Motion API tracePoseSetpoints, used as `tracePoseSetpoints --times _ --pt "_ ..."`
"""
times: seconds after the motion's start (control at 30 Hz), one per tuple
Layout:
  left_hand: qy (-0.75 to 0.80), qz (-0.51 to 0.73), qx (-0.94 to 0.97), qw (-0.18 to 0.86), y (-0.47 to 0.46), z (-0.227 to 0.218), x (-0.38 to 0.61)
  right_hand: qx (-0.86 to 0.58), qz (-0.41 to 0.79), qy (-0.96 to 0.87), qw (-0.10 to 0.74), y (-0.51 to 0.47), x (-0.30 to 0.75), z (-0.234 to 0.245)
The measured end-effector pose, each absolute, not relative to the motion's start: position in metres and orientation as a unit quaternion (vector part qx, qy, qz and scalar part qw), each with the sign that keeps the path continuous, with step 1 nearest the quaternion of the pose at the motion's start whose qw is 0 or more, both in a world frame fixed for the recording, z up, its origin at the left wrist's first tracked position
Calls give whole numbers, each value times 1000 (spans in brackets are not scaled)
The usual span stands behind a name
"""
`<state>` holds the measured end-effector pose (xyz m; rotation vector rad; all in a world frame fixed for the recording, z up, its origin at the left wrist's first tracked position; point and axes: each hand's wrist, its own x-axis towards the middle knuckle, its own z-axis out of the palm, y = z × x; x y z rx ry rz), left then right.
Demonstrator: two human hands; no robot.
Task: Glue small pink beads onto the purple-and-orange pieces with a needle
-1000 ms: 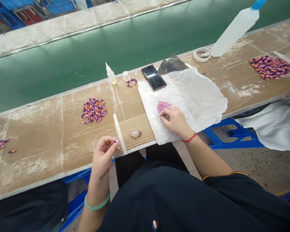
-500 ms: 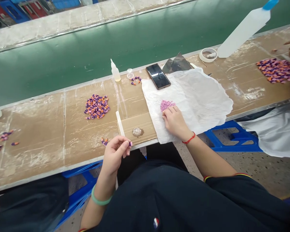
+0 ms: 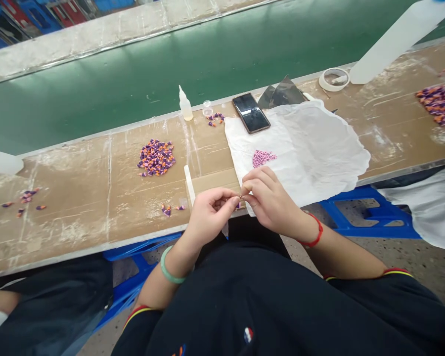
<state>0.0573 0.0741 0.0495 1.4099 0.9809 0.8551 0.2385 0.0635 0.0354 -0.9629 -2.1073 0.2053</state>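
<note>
My left hand [image 3: 209, 213] and my right hand [image 3: 267, 198] meet at the table's front edge, fingertips pinched together on a tiny purple piece [image 3: 238, 203], mostly hidden by the fingers. Just beyond them a small heap of pink beads [image 3: 262, 157] lies on a crumpled white sheet [image 3: 311, 148]. A pile of purple and orange pieces [image 3: 156, 157] sits to the left on the brown cardboard table top [image 3: 96, 198]. A few loose purple pieces [image 3: 166, 209] lie close to my left hand.
A phone [image 3: 250, 112], a small glue bottle [image 3: 186, 105], a clear cap [image 3: 207, 105] and a tape roll [image 3: 333, 79] stand along the far edge by the green conveyor belt [image 3: 170, 64]. A large white bottle [image 3: 396, 42] and another pile of pieces [image 3: 439, 101] are at right. Blue stools sit under the table.
My right hand left the pink beads and came back to the table's edge. My left hand moved right to meet it. Both now pinch the small piece together.
</note>
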Motion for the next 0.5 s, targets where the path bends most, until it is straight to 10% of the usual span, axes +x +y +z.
tracePoseSetpoints --times 0.5 --pt "457 391 571 559 69 43 52 -399 199 -776 446 58 227 44"
